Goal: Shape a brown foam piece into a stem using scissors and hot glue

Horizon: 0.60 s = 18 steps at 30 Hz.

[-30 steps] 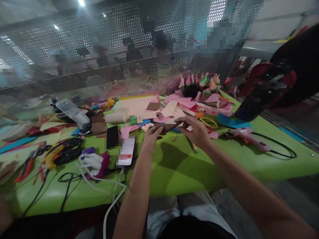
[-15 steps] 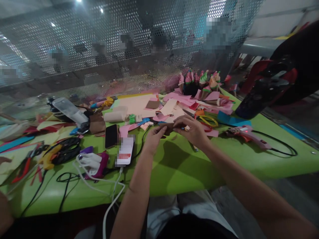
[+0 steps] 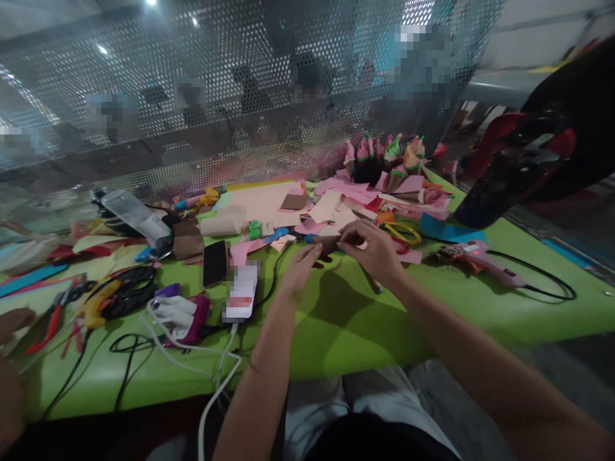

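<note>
Between my two hands, above the green tabletop [image 3: 355, 339], is a small brown piece [image 3: 327, 243] that looks like felt or paper. My left hand [image 3: 302, 266] pinches its left end between thumb and fingers. At its right end, my right hand [image 3: 369, 246] has thumb and forefinger closed on the edge. Fingers cover part of the piece, so its full shape cannot be made out. Behind my hands lie pink and cream sheets [image 3: 327, 208] and a yellow-handled pair of scissors [image 3: 402, 234].
A pink glue gun [image 3: 485, 259] with a black cord rests at the right. Colourful cone-shaped crafts [image 3: 384, 153] stand at the back. Two phones [image 3: 214, 262], a power adapter with white cables [image 3: 180, 317] and a yellow glue gun [image 3: 98, 304] lie left. Another person's hand [image 3: 14, 326] shows at the left edge.
My right hand has shifted slightly right and its fingers have moved along the brown piece, showing more of it. The other person's hand at the left edge has moved.
</note>
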Tool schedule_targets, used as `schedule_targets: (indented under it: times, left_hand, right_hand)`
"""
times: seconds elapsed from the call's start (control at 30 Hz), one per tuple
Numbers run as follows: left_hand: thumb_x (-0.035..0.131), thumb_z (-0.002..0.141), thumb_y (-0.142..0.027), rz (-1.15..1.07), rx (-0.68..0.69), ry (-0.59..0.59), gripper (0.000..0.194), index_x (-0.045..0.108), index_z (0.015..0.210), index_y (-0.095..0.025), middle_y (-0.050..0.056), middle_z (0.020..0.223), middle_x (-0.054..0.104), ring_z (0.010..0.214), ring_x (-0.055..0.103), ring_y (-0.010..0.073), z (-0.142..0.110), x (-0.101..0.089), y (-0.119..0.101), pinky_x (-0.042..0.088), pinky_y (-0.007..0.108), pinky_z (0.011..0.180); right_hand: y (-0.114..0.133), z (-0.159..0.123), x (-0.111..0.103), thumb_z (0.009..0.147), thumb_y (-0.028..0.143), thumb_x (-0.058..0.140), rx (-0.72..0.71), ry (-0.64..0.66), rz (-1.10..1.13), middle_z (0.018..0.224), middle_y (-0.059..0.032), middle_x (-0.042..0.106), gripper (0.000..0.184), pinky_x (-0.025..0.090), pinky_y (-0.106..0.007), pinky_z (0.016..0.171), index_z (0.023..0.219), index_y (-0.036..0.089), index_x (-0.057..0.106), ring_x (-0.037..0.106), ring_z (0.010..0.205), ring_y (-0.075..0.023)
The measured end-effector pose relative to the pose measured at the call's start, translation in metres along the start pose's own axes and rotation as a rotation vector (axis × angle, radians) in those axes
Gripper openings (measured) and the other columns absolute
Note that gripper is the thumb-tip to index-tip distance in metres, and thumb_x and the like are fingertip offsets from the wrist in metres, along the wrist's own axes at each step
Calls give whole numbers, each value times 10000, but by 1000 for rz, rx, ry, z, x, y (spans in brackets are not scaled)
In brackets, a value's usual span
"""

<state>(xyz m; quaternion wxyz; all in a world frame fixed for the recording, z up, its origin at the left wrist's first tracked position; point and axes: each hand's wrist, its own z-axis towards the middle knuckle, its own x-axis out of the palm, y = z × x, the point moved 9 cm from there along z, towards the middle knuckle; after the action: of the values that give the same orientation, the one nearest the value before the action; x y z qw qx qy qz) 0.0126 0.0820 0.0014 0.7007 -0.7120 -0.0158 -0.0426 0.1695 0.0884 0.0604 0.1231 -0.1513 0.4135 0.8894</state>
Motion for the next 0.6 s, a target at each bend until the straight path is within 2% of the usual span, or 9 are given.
schedule_targets:
  times: [0.23, 0.33, 0.47, 0.6]
  left_hand:
    - [718, 752, -415, 98, 44, 12, 308, 764, 977, -210, 48, 942, 766, 779, 661, 177, 1, 4, -3, 490, 288, 717]
    - [730, 728, -426, 98, 39, -32, 304, 762, 930, -201, 41, 855, 758, 742, 650, 171, 3, -2, -2, 475, 278, 690]
    - [742, 707, -450, 64, 55, -95, 324, 755, 907, -195, 39, 812, 740, 728, 645, 169, 6, -12, -3, 470, 275, 669]
    - [729, 716, -452, 49, 70, -95, 331, 756, 931, -202, 35, 830, 736, 753, 643, 168, 6, -13, -5, 472, 273, 681]
  right_hand:
    - [-1, -2, 3, 780, 169, 635, 30, -24, 29, 758, -26, 631, 76, 465, -289, 628, 721, 208, 609, 575, 682, -163]
    - [-5, -1, 5, 771, 250, 686, 85, -6, 147, 811, -31, 651, 61, 478, -288, 635, 793, 210, 645, 591, 706, -163]
    - [-20, -1, 3, 743, 338, 737, 218, -35, 344, 885, -40, 684, 287, 474, -276, 628, 987, 204, 670, 595, 708, -150]
    - [-36, -1, 8, 724, 446, 753, 325, -11, 447, 791, -29, 688, 314, 460, -275, 605, 897, 191, 690, 577, 664, -145]
